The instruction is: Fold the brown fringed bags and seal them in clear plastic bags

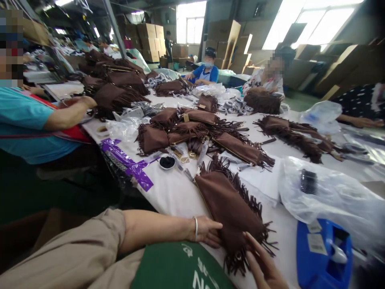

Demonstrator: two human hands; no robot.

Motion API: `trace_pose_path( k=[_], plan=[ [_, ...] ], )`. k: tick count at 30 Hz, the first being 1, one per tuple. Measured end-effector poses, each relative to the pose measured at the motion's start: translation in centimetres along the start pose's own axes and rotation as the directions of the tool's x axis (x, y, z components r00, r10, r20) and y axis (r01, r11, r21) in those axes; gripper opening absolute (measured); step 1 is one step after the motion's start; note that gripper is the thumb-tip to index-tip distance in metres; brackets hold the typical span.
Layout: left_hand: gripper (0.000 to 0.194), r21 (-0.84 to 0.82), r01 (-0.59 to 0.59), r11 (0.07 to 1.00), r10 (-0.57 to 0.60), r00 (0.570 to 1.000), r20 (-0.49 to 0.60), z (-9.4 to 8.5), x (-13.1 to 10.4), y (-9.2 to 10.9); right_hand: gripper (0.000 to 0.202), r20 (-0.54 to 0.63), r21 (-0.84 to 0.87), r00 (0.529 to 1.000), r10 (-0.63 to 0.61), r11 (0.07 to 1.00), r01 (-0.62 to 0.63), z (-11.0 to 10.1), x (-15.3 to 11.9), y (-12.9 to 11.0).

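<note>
A brown fringed bag lies flat on the white-covered table right in front of me, its fringe spreading along the far side and the near end. My left hand rests at the bag's near left edge, fingers stretched out and touching it. At the near right end is my right hand, its fingers apart and one fingertip against the brown surface. Neither hand grips anything. Beyond the bag sits a small white dish with something black in it.
More brown fringed bags are heaped mid-table, with a larger pile at far left. A blue plastic holder and clear plastic bags stand at right. Purple tape marks the left edge. Several people work around the table.
</note>
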State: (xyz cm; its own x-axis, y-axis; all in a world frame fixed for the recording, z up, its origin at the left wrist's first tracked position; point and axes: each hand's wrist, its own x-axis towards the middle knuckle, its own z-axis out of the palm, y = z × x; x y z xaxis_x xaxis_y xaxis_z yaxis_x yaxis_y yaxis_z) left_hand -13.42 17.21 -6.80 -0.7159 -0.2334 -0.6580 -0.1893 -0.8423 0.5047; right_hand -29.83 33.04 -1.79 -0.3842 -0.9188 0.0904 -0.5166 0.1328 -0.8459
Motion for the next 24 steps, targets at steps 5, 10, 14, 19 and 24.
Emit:
trace_pose_path(
  k=[5, 10, 14, 19, 24],
  plan=[
    [0.049, 0.401, -0.012, 0.916, -0.062, 0.983, 0.172, 0.7, -0.8, -0.9, 0.066, 0.244, -0.502, 0.888, -0.390, 0.732, 0.460, 4.9, 1.1, 0.4],
    [0.034, 0.749, -0.492, 0.444, 0.468, 0.840, 0.274, -1.5, -4.8, 3.6, 0.081, 0.408, -0.628, 0.815, -0.412, 0.522, 0.578, 4.3, 1.0, 2.3],
    [0.042, 0.771, -0.554, -0.313, 0.503, 0.592, 0.629, -4.7, -5.1, 7.6, 0.084, 0.511, -0.629, 0.762, -0.398, 0.432, 0.647, 2.6, 2.2, 2.6],
    [0.036, 0.748, -0.489, -0.450, 0.466, 0.586, 0.663, -6.4, -3.5, 7.4, 0.078, 0.545, -0.605, 0.729, -0.414, 0.407, 0.684, 1.7, 2.8, 2.1],
    [0.034, 0.726, -0.491, -0.481, 0.463, 0.561, 0.686, -6.4, -5.3, 4.9, 0.071, 0.452, -0.597, 0.780, -0.433, 0.503, 0.625, -0.3, 0.6, 3.2]
  ],
)
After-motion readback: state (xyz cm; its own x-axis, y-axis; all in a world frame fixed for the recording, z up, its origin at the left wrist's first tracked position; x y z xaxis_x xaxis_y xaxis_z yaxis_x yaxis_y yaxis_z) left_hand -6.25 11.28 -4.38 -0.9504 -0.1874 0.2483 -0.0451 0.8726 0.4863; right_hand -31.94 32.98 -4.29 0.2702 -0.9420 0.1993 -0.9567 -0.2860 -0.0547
